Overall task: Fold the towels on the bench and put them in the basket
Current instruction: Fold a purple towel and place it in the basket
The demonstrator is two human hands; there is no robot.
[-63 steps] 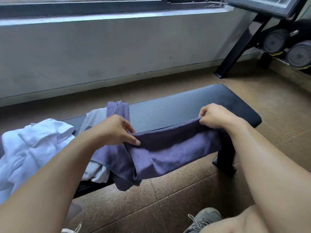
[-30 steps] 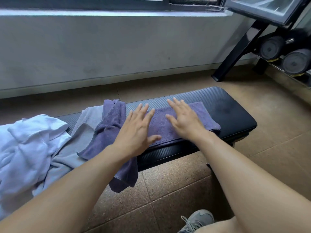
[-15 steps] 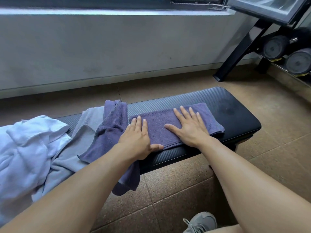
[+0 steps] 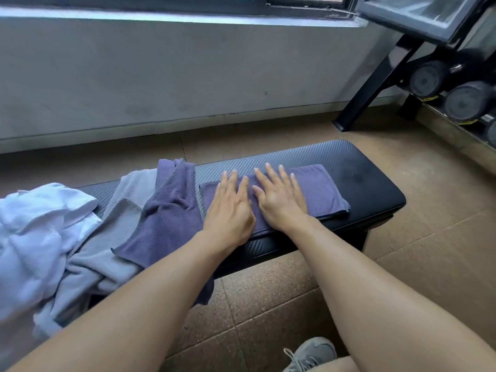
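A folded purple towel (image 4: 319,191) lies flat on the right half of the black padded bench (image 4: 367,183). My left hand (image 4: 230,210) and my right hand (image 4: 279,200) rest side by side on the towel's left part, palms down, fingers spread, holding nothing. To the left, an unfolded purple towel (image 4: 171,210) drapes over the bench's front edge. Beside it lie a grey towel (image 4: 107,248) and a crumpled white towel (image 4: 35,237). No basket is in view.
A grey wall (image 4: 188,76) under a window runs behind the bench. At the right stands a black rack leg (image 4: 375,84) with dumbbells (image 4: 464,103) on a low shelf. Brown tiled floor (image 4: 429,251) surrounds the bench; a grey shoe (image 4: 311,353) shows at the bottom.
The purple towel, held stretched between both hands, was laid folded on the bench. Both hands then pressed flat on it, and they now sit closer together near its left part.
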